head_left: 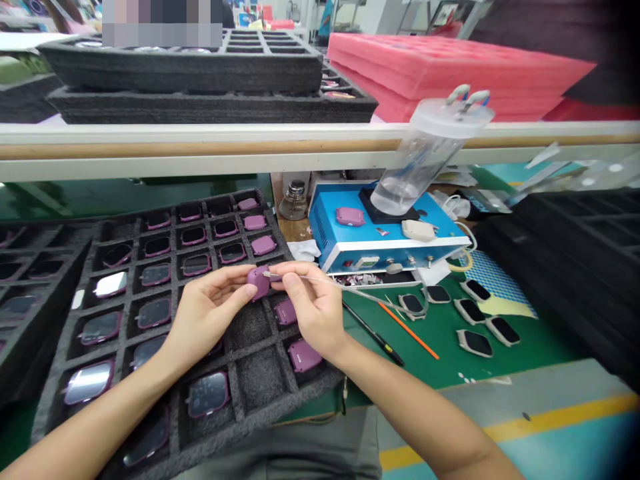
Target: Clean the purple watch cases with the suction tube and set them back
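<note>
My left hand [215, 300] is closed on a purple smartwatch case [259, 283], pinched between thumb and fingers above the black foam tray [257, 333]. My right hand [317, 303] pinches a thin clear tube [360, 292]. Its narrow tip meets the case's face, and the tube trails right in a loop over the green mat. Part of the case is hidden by my fingers. Below my hands, purple-framed watches [207, 393] lie screen up in the tray's pockets. Other purple cases [304, 355] lie along its right columns.
A blue box [345, 230] with switches carries a clear cylinder [415, 160] behind my right hand. Several pale-framed watches [475, 343], an orange stick [410, 332] and a black pen [373, 331] lie on the mat. A glass bottle [295, 200] stands under the shelf [200, 160].
</note>
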The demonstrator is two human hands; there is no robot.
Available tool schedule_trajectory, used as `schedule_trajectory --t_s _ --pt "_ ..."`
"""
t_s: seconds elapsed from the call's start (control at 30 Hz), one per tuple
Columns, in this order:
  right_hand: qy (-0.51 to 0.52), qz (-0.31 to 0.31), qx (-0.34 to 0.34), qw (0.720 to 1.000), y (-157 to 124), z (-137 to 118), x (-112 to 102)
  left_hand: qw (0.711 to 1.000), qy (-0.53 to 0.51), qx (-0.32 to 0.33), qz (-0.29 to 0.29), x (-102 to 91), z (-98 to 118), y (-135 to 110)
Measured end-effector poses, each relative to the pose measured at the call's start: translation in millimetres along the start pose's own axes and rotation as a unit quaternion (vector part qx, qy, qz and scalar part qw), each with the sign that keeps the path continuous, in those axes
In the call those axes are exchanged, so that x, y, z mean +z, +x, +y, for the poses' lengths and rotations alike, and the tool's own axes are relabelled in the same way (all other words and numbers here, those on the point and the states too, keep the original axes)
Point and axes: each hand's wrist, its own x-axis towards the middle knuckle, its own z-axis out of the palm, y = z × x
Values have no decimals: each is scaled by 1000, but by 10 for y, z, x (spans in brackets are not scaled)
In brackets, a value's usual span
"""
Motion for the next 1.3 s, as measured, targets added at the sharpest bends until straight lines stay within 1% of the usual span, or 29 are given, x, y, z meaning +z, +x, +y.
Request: schedule_trajectory --t_s 0.27,0.43,0.53,0.6,0.67,0.73,0.77,0.83,0.87,0.93,1.03,1.07,1.13,1.2,1.23,1.3 --pt "-13 -2 3 1000 -1 -2 -8 1000 -17 2 2 -3 13 -6" --pt "-10 2 -4 1000 -5 -21 1 1000 0 9 -4 20 21 9" --pt "-14 16 1 1000 -43 -69 4 997 60 33 -26 8 115 0" --pt "-24 34 -6 999 -72 -91 -3 989 137 41 -49 -29 205 -57" --pt "-38 48 -21 998 -90 -101 -10 970 227 61 -62 -70 287 -192" --pt "-41 53 -31 997 -99 -109 -12 938 321 94 -92 -84 316 -415" --pt "-39 52 -31 997 -103 -114 -12 919 360 107 -117 -73 299 -547" --pt "-37 50 -27 998 -111 -122 -12 885 419 100 -175 -19 199 -804" --pt "-41 48 -25 998 -113 -124 -12 869 446 100 -189 17 127 -911" --pt "-53 43 -24 997 -112 -127 -14 837 500 135 -178 81 -26 -1061" --pt "-50 47 -18 997 -97 -130 -22 781 580 209 -103 127 -210 -1172" --pt "-43 49 -13 998 -91 -132 -26 759 606 224 -81 139 -258 -1197" --pt "-28 50 -5 998 -79 -142 -41 722 650 225 -71 180 -333 -1246" --pt "-19 52 -2 998 -69 -155 -61 703 678 199 -83 240 -371 -1294" --pt "-19 52 -3 998 -63 -160 -72 701 682 189 -88 266 -366 -1309" --pt "-18 49 5 999 -47 -166 -92 713 666 193 -107 278 -298 -1287"
